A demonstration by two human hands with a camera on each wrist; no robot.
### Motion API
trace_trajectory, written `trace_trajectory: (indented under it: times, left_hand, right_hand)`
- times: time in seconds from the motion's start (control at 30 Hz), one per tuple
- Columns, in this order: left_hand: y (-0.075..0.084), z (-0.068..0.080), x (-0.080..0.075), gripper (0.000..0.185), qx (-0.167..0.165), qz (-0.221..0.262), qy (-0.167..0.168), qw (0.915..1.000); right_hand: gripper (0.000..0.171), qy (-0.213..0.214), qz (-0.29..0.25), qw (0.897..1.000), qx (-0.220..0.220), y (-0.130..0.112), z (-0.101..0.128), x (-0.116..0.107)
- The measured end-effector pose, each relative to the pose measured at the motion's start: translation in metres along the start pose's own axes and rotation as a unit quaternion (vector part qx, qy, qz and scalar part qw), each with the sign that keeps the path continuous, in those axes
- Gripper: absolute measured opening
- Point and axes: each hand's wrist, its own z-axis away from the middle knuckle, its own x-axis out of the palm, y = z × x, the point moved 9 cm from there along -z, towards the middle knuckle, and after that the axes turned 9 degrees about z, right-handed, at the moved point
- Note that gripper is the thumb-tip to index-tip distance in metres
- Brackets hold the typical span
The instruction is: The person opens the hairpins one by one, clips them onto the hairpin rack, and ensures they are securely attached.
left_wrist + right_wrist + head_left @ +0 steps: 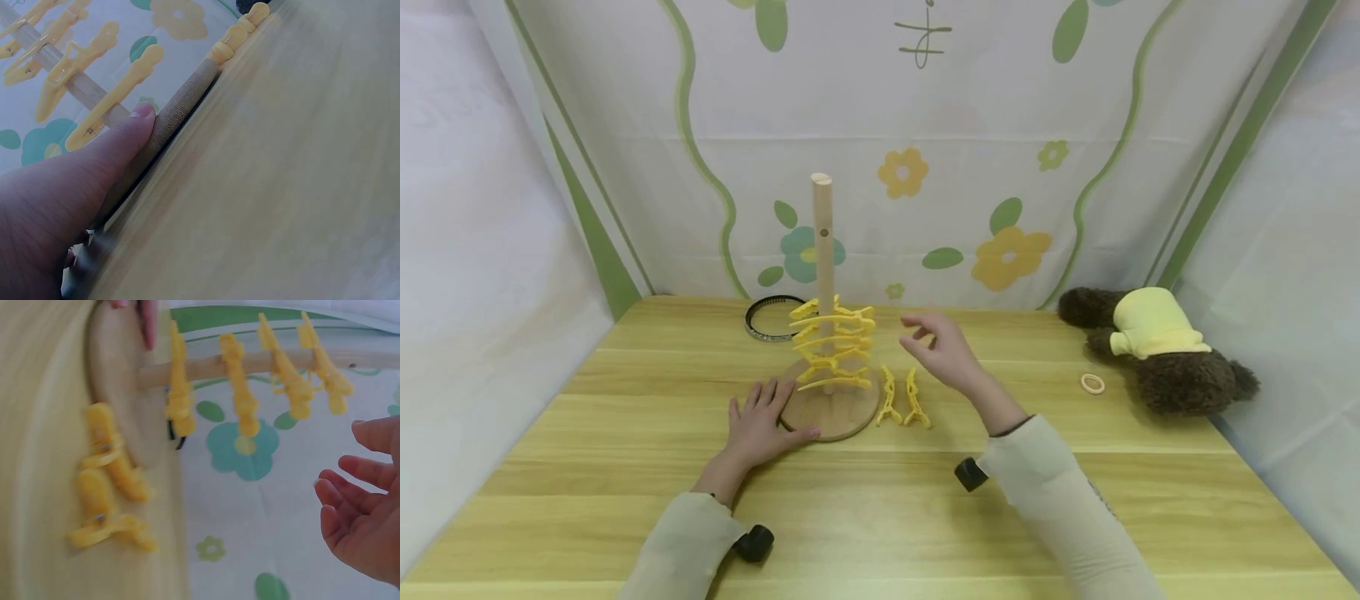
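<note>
A wooden stand has an upright post point(823, 204) on a round base point(842, 421). Several yellow alligator hair clips point(833, 319) are clamped on the lower half of the post, one above another. My left hand point(763, 427) rests at the base's near left edge, fingers spread, its thumb point(134, 128) pressing the rim. To the right of the post my right hand point(946, 354) hovers with nothing in it, fingers loosely bent and apart from the clips. Below that hand, two more yellow hair clips point(914, 402) lie on the table beside the base.
Behind the stand lies a black headband point(760, 333), partly hidden by the clips. At the right of the table point(865, 517) are a brown plush toy in a yellow top point(1157, 321) and a small pale ring point(1092, 383). Flower-patterned cloth walls point(970, 108) enclose the table.
</note>
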Motion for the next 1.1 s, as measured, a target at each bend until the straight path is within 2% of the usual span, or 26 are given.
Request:
trace_trajectory:
  times: [0.23, 0.4, 0.57, 0.73, 0.87, 1.1]
  left_hand:
    - [0.001, 0.000, 0.000, 0.095, 0.001, 0.005, 0.002, 1.0000]
    - [0.001, 0.000, 0.000, 0.095, -0.001, 0.003, 0.001, 1.0000]
    - [0.003, 0.001, -0.001, 0.095, -0.002, 0.005, 0.000, 1.0000]
    - [0.004, 0.002, -0.002, 0.094, 0.000, 0.006, 0.002, 1.0000]
    - [0.004, 0.002, -0.002, 0.094, 0.000, 0.006, 0.003, 1.0000]
    - [0.004, 0.002, -0.002, 0.094, -0.002, 0.007, 0.002, 1.0000]
  right_hand:
    - [0.042, -0.036, 0.008, 0.996, 0.084, 0.055, 0.041, 0.032]
    - [0.038, -0.019, -0.007, 0.990, 0.136, 0.080, 0.058, 0.048]
    - [0.036, -0.019, -0.028, 0.987, 0.154, 0.088, 0.067, 0.060]
    - [0.030, -0.023, -0.026, 0.986, 0.162, 0.092, 0.073, 0.069]
    - [0.022, 0.000, -0.010, 0.988, 0.154, 0.092, 0.074, 0.067]
    - [0.015, 0.047, 0.021, 0.983, 0.178, 0.103, 0.076, 0.054]
